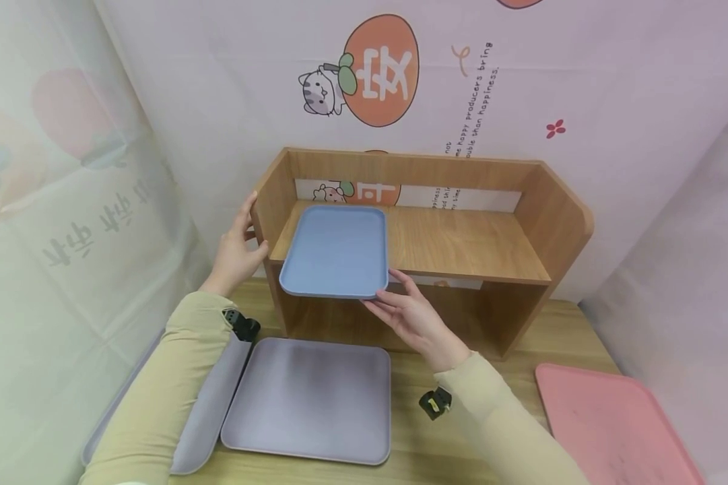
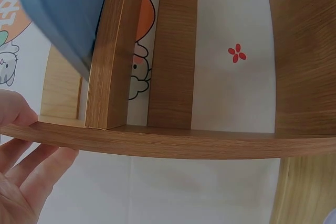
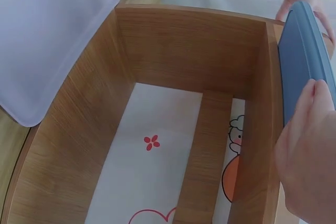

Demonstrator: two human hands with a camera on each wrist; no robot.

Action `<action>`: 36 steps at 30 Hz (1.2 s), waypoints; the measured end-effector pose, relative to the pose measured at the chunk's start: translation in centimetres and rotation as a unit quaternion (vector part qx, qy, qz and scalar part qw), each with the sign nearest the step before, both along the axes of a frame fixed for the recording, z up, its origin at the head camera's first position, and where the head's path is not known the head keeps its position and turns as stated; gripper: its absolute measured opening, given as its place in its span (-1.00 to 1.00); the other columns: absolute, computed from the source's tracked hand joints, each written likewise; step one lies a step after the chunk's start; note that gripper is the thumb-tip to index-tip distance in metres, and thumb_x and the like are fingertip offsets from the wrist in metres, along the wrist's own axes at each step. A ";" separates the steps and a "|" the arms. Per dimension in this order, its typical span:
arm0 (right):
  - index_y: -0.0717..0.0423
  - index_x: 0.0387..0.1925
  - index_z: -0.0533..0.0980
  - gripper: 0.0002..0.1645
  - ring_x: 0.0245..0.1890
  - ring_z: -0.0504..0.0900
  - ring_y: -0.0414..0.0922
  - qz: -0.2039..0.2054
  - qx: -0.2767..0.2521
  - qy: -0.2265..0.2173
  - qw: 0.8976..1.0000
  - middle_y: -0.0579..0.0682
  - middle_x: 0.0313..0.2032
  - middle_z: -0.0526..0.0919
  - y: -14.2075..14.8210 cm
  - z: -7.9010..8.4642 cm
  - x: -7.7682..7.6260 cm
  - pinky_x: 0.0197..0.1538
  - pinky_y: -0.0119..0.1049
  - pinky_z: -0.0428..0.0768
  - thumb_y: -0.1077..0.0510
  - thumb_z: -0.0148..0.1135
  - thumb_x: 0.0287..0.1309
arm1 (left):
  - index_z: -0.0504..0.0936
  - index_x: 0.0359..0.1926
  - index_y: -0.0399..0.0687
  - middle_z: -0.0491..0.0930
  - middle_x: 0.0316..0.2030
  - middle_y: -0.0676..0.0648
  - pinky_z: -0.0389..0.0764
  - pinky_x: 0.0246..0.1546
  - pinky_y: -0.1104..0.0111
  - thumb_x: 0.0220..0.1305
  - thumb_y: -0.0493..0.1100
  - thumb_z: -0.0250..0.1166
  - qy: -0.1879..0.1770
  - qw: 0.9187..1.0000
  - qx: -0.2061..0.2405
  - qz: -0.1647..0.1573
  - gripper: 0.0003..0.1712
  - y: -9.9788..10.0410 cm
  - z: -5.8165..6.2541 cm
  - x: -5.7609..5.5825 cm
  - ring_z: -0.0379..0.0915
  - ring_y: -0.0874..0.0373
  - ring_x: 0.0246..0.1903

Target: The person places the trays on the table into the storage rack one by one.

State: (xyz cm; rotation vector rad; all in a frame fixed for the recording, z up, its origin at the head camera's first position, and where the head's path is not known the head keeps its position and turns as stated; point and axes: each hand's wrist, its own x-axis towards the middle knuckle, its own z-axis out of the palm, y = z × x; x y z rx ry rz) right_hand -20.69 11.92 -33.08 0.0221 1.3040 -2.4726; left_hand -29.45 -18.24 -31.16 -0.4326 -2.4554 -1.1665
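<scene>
A wooden two-tier shelf (image 1: 460, 242) stands against the back cloth. On the left part of its upper board lies a blue tray (image 1: 337, 252), its near edge jutting out past the board's front. My right hand (image 1: 415, 315) holds this tray by its near right corner, fingers along the edge and underneath. In the right wrist view, the fingers (image 3: 310, 98) lie against the tray's rim. My left hand (image 1: 236, 252) grips the shelf's left side panel (image 2: 210, 146), with the thumb on the inner face and the fingers outside, as the left wrist view shows.
A grey-purple tray (image 1: 312, 404) lies on the wooden table (image 1: 436, 438) before the shelf. Another grey-purple tray (image 1: 209, 411) is at its left, partly hidden by my left sleeve. At the right lies a pink tray (image 1: 618, 424). Printed cloth (image 1: 218, 87) hangs around the table.
</scene>
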 end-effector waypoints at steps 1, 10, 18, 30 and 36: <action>-0.08 0.45 -0.15 -0.22 0.11 0.45 -0.08 -0.003 0.001 -0.001 1.000 0.19 0.30 0.13 -0.3 0.0 -0.2 0.21 -0.24 0.47 0.45 -0.24 0.33 | -0.17 0.48 0.37 0.32 0.26 -0.39 0.53 -0.07 -0.18 0.19 -0.37 0.16 0.000 1.000 0.001 -0.001 0.02 0.0 0.0 0.0 0.46 -0.37 0.03; 0.05 0.40 -0.01 -0.29 -0.11 0.57 -0.06 -0.032 0.047 0.007 0.998 0.19 0.07 0.34 -1.8 0.1 -1.7 0.14 -0.17 0.52 0.45 -0.12 0.30 | -0.17 0.48 0.36 0.30 0.27 -0.40 0.51 -0.04 -0.19 0.19 -0.38 0.16 -0.005 1.000 0.004 0.000 0.02 0.1 0.1 0.1 0.44 -0.38 0.05; 0.13 0.41 0.02 -0.36 0.06 0.52 0.03 -0.036 0.051 0.008 0.998 0.27 0.15 0.33 -2.3 0.3 -2.0 0.22 -0.13 0.42 0.37 -0.14 0.35 | -0.15 0.48 0.30 0.31 0.26 -0.41 0.50 -0.02 -0.19 0.18 -0.41 0.15 -0.002 1.000 0.006 -0.001 0.01 0.1 0.1 0.2 0.46 -0.37 0.03; 0.07 0.46 -0.08 -0.29 0.40 0.08 0.23 -0.013 -0.084 -0.010 0.996 0.39 0.39 -0.04 -1.5 0.2 -1.9 0.42 -0.08 0.12 -0.15 -0.36 0.43 | -0.17 0.47 0.39 0.30 0.28 -0.39 0.51 -0.04 -0.19 0.19 -0.37 0.16 -0.011 1.000 0.001 0.006 0.02 0.1 0.2 0.1 0.44 -0.36 0.05; -0.01 0.48 -0.14 -0.25 0.42 0.00 0.24 0.004 -0.110 -0.006 0.994 0.37 0.42 -0.14 -1.5 0.3 -2.1 0.45 -0.09 0.07 -0.25 -0.47 0.40 | -0.20 0.47 0.40 0.27 0.29 -0.38 0.50 -0.04 -0.20 0.21 -0.37 0.16 -0.021 1.000 -0.001 0.009 0.03 0.1 0.1 0.1 0.42 -0.37 0.08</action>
